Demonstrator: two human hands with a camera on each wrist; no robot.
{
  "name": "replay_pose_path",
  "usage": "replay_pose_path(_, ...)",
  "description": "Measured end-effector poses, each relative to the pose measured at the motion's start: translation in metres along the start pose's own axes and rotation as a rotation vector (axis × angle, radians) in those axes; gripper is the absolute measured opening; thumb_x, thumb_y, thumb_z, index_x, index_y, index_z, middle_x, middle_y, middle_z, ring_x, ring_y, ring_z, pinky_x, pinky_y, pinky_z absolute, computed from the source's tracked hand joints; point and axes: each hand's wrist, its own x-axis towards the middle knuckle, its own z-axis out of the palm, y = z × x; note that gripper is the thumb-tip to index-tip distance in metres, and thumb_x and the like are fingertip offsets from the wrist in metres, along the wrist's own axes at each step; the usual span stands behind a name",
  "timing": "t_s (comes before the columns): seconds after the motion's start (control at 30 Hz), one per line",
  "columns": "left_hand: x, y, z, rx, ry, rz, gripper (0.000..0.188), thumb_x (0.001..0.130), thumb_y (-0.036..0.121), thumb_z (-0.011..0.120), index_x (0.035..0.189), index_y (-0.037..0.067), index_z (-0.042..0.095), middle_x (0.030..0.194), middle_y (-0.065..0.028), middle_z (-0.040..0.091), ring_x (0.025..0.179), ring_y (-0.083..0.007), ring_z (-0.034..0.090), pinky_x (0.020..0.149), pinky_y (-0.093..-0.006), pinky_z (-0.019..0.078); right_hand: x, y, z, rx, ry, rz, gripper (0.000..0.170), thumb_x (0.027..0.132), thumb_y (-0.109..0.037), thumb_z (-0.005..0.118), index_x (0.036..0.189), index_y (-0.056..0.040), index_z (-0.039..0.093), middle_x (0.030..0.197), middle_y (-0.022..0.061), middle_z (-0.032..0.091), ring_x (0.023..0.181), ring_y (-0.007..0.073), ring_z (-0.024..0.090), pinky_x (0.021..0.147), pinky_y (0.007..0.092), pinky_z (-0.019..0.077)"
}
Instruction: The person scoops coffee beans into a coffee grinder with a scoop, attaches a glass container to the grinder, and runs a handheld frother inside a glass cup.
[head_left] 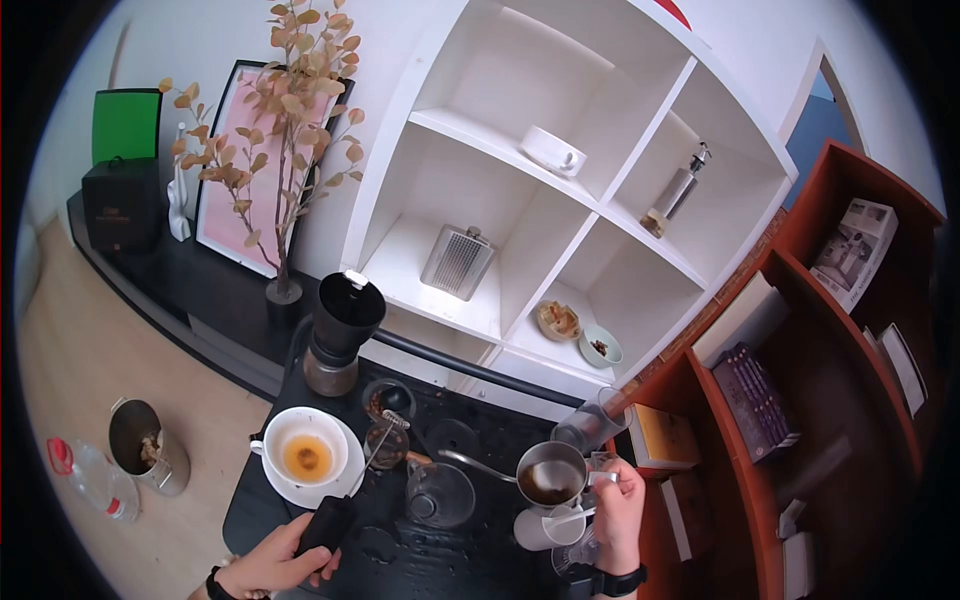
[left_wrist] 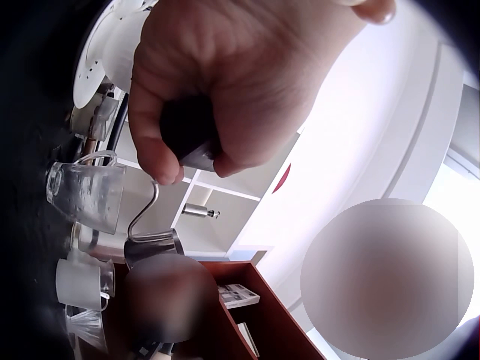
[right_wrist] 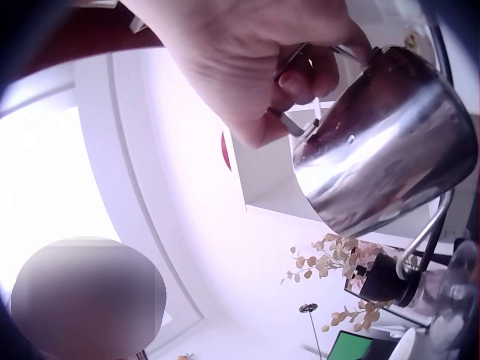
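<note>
Steadying of the spouted metal pot (head_left: 552, 474), gripped by its handle in the right hand (head_left: 620, 512) over the worktop (head_left: 430, 565), seems under way, while a whisk (head_left: 326, 522) is gripped by the left hand (head_left: 275, 562), and level handling seems called for.

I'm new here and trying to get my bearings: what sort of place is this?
Probably a coffee-making corner in a home or small café: a gooseneck kettle, a hand grinder and a white cup with brown liquid share a black table.
</note>
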Motion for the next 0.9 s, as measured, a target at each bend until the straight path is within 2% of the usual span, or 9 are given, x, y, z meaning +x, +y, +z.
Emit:
replay_pose_path(0.07, 0.001, 0.001, 0.001, 0.003, -0.007, 0.006, 0.026, 0.086, 0.014, 0.044, 0.108, 0.003, 0.036, 0.080, -0.0063, 0.053, 0.065, -0.0092, 0.052, 0.054, -0.0197, 0.0434, 0.001, 0.000, -0.013, -0.224, -0.103, -0.140, 0.018, 0.072, 0.002, 0.053, 0.058, -0.0033, 0.041, 0.061, -0.0001, 0.045, 0.064, 0.0093, 0.050, 0.087, 0.0316, 0.0407)
replay_pose_path(0.17, 0.003, 0.000, -0.002, 0.043, -0.040, 0.023, 0.024, 0.086, 0.014, 0.044, 0.106, 0.003, 0.037, 0.080, -0.0058, 0.053, 0.065, -0.0087, 0.052, 0.055, -0.0196, 0.0434, 0.000, -0.014, -0.018, -0.422, -0.163, -0.211, 0.021, 0.066, 0.000, 0.056, 0.055, -0.0030, 0.039, 0.057, 0.0007, 0.041, 0.057, 0.0098, 0.043, 0.087, 0.0317, 0.0401)
replay_pose_path(0.3, 0.004, 0.000, -0.003, 0.107, -0.073, 0.018, 0.022, 0.087, 0.015, 0.043, 0.104, 0.003, 0.038, 0.079, -0.0052, 0.053, 0.064, -0.0081, 0.051, 0.055, -0.0194, 0.0433, -0.001, -0.026, -0.014, -0.528, -0.238, -0.234, 0.015, 0.065, -0.001, 0.054, 0.057, -0.0030, 0.042, 0.055, -0.0003, 0.039, 0.059, 0.0089, 0.042, 0.089, 0.0321, 0.0380)
replay_pose_path(0.4, 0.003, 0.000, -0.002, 0.103, -0.062, 0.016, 0.021, 0.087, 0.015, 0.043, 0.104, 0.003, 0.038, 0.079, -0.0050, 0.053, 0.064, -0.0080, 0.051, 0.055, -0.0192, 0.0432, 0.001, -0.029, -0.003, -0.648, -0.344, -0.265, 0.015, 0.062, -0.002, 0.055, 0.055, -0.0023, 0.041, 0.055, 0.0018, 0.038, 0.057, 0.0116, 0.041, 0.085, 0.0320, 0.0402)
replay_pose_path(0.47, 0.003, 0.000, -0.002, 0.104, -0.058, 0.010, 0.022, 0.087, 0.016, 0.043, 0.104, 0.003, 0.038, 0.079, -0.0049, 0.054, 0.064, -0.0080, 0.051, 0.055, -0.0191, 0.0431, 0.004, -0.025, 0.007, -0.732, -0.412, -0.356, 0.021, 0.060, -0.005, 0.060, 0.056, -0.0013, 0.039, 0.052, 0.0058, 0.036, 0.053, 0.0179, 0.037, 0.054, 0.0285, 0.0351)
replay_pose_path(0.5, 0.003, 0.000, -0.001, 0.104, -0.055, 0.005, 0.022, 0.087, 0.016, 0.043, 0.104, 0.003, 0.038, 0.079, -0.0049, 0.054, 0.064, -0.0080, 0.051, 0.055, -0.0190, 0.0429, 0.006, -0.024, 0.012, -0.735, -0.429, -0.397, 0.022, 0.061, -0.007, 0.060, 0.056, -0.0017, 0.039, 0.052, 0.0055, 0.036, 0.052, 0.0176, 0.037, 0.049, 0.0290, 0.0299)
replay_pose_path(0.67, 0.001, 0.002, -0.001, 0.110, -0.046, -0.006, 0.022, 0.087, 0.016, 0.043, 0.105, 0.004, 0.038, 0.079, -0.0051, 0.054, 0.064, -0.0083, 0.052, 0.055, -0.0191, 0.0429, 0.014, -0.020, 0.024, -0.747, -0.379, -0.381, 0.021, 0.061, -0.007, 0.060, 0.057, -0.0013, 0.041, 0.051, 0.0051, 0.035, 0.051, 0.0156, 0.036, 0.046, 0.0271, 0.0280)
replay_pose_path(0.83, -0.001, 0.000, -0.001, 0.112, -0.036, -0.001, 0.022, 0.087, 0.015, 0.043, 0.105, 0.004, 0.038, 0.079, -0.0054, 0.054, 0.064, -0.0087, 0.052, 0.055, -0.0194, 0.0431, 0.016, -0.023, 0.018, -0.765, -0.302, -0.267, 0.017, 0.062, -0.007, 0.061, 0.059, 0.0004, 0.045, 0.054, 0.0037, 0.037, 0.047, 0.0101, 0.033, 0.044, 0.0245, 0.0257)
replay_pose_path(0.9, -0.001, -0.001, 0.000, 0.052, 0.013, 0.004, 0.018, 0.087, 0.015, 0.047, 0.099, 0.003, 0.043, 0.078, -0.0039, 0.055, 0.062, -0.0075, 0.053, 0.056, -0.0188, 0.0444, 0.015, -0.022, 0.015, -0.756, -0.297, -0.227, 0.018, 0.062, -0.007, 0.061, 0.060, 0.0006, 0.045, 0.055, 0.0033, 0.036, 0.047, 0.0093, 0.032, 0.044, 0.0238, 0.0256)
